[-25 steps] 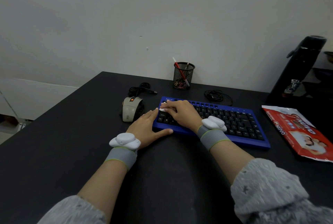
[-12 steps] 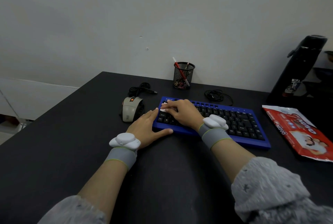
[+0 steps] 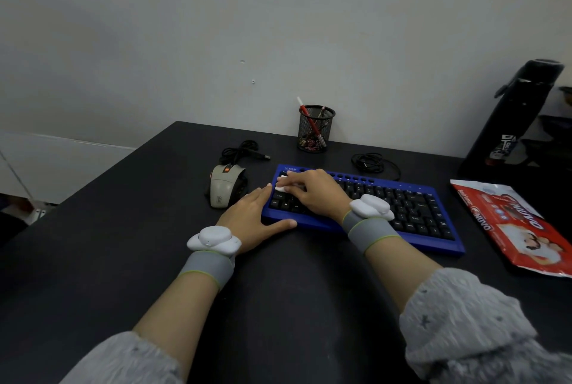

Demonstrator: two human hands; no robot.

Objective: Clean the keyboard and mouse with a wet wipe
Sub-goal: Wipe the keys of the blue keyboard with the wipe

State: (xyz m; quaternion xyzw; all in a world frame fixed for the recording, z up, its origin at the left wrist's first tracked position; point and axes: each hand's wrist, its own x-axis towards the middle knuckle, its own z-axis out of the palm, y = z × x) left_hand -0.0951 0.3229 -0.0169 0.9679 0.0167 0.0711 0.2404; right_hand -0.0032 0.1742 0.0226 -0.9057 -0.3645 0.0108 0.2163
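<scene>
Keyboard, blue-framed with black keys, lies flat on the black desk, its long side running from near the desk's middle away to the right. The wet wipe, a small white folded pad, sits on the keys at the keyboard's far left corner, pressed down under the fingers of the right hand; those fingers lie close together and flat on it, so the wipe shows only at their tips. The left hand rests on the desk against the keyboard's left end, fingers spread, the thumb stretched along the keyboard's near edge and the fingertips touching its left side. Each wrist wears a grey band with a white device on top.

The mouse, grey with an orange mark, stands just left of the keyboard, apart from the left hand; its coiled black cable lies behind it.

Behind the keyboard, against the wall, a black mesh pen cup stands upright. It holds a red pen with a white tip, a pencil, and some small coloured clips at the bottom; I cannot tell what else. Right of the cup, just behind the keyboard, lies a second loose coil of black cable.

Right of the keyboard, near but not touching, lies a red and white wipes packet, flat on the desk. Beyond it, at the far right, a tall black bottle stands leaning in the wide-angle view.
</scene>
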